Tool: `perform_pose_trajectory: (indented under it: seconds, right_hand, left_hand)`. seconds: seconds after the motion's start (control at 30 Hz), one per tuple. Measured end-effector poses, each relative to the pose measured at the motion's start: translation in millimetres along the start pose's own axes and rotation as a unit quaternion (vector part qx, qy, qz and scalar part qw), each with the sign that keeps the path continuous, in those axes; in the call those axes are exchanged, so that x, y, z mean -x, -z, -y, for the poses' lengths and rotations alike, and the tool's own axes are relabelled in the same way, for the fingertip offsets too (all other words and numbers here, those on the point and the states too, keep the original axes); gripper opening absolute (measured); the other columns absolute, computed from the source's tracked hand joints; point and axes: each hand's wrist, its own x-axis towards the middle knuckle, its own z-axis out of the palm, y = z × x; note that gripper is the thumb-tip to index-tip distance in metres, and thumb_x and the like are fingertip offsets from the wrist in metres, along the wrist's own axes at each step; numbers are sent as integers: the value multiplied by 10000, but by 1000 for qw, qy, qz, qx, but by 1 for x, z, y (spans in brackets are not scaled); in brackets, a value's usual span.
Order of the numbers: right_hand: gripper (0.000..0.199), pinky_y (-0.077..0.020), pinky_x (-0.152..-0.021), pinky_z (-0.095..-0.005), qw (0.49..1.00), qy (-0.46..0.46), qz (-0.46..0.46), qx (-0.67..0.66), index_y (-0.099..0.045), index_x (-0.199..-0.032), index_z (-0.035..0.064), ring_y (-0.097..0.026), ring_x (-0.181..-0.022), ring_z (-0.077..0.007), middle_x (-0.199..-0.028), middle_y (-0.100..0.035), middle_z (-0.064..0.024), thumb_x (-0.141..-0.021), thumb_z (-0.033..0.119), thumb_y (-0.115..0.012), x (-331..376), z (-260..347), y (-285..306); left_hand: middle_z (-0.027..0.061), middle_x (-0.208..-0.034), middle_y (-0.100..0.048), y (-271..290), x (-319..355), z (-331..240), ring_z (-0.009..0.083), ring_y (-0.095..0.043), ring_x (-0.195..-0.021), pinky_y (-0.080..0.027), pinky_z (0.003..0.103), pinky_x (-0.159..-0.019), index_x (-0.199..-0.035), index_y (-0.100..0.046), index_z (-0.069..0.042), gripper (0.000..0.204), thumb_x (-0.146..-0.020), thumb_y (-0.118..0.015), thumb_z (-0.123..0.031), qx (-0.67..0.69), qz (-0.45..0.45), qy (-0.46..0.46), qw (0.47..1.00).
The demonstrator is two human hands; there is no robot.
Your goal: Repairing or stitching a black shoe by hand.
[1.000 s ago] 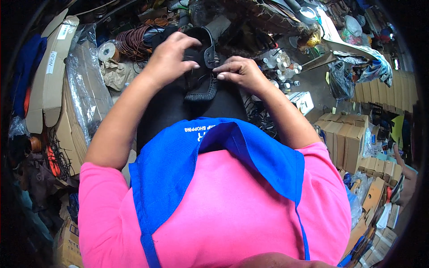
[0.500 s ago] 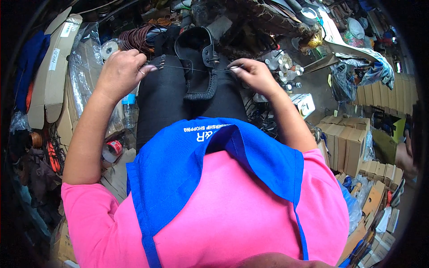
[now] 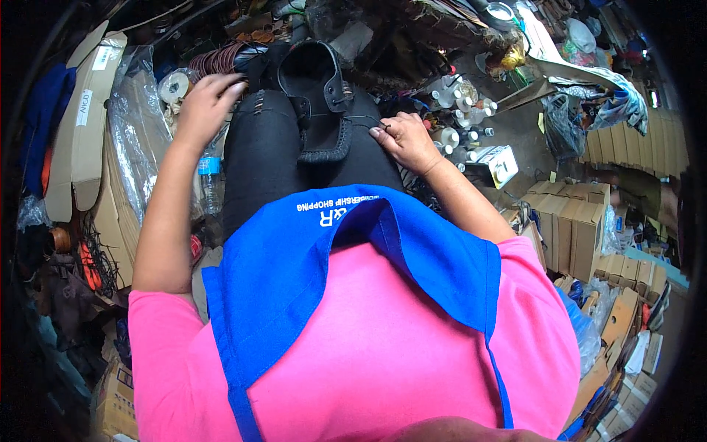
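A black leather piece (image 3: 318, 99), shaped like a shoe upper with an open collar and a thickly stitched edge, lies on the person's lap across the black trousers (image 3: 258, 166), the stitched edge toward the body. From its right side a dark thread (image 3: 361, 116) runs to the right hand (image 3: 409, 141), whose thumb and fingers are pinched together on it. The left hand (image 3: 208, 109) is raised beside the left knee, well apart from the piece, its fingers loosely bent; I cannot tell whether they hold anything.

Just beyond the left hand are a white spool (image 3: 174, 87) and a coil of brown cord (image 3: 217, 62). The left forearm cuts across the view in front of a clear plastic sheet (image 3: 140, 110), with a blue-labelled bottle (image 3: 210, 177) between it and the thigh. Close to the right hand, small bottles (image 3: 465, 103) crowd together, and a white carton (image 3: 497, 163) sits near the forearm. Farther right are stacked cardboard boxes (image 3: 571, 225); a long cardboard piece (image 3: 81, 140) stands far left.
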Motion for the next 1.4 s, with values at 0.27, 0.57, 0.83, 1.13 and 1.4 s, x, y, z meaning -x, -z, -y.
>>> perform_pose_trajectory:
  seconds: [0.27,0.57,0.83,1.13,1.4]
  right_hand:
    - [307,-387,-735,-412,999,-5,13,29,-603,-738,86,-564,-774,-289,-723,-605,-93,-888,345,-536,0,16,14]
    - [409,-391,-746,-228,817,-213,15,-536,-604,-1165,74,-502,-794,-89,-899,-583,8,-874,359,-563,17,15,43]
    - [450,-481,-703,-346,960,-131,95,-228,-667,-899,32,-630,-758,-225,-763,-631,-140,-824,474,-624,-33,37,54]
    - [243,-477,-699,-444,977,15,199,-70,-627,-808,21,-610,-753,-375,-743,-608,-208,-808,255,-564,-43,52,47]
    - [249,-404,-592,-436,983,4,133,-124,-502,-705,-13,-524,-654,-362,-673,-498,-195,-805,199,-587,-20,51,50]
  left_hand:
    - [180,-930,-654,-63,-71,-102,263,-624,-890,-470,357,-797,-922,-656,27,588,-696,-697,-514,138,245,125,951]
    - [54,-1118,-540,-54,-47,-91,140,-502,-1024,-395,283,-912,-1138,-560,9,512,-739,-767,-235,358,348,54,865]
    - [113,-961,-534,-69,-51,-84,255,-544,-946,-432,343,-856,-970,-630,-26,351,-749,-743,-274,198,398,-56,894]
    - [79,-900,-498,-76,-33,-82,200,-517,-905,-417,313,-829,-925,-616,-27,241,-781,-701,-199,243,319,-72,913]
    - [104,-931,-551,-76,-34,-82,252,-560,-923,-445,335,-828,-949,-643,-38,291,-760,-722,-244,243,319,-77,913]
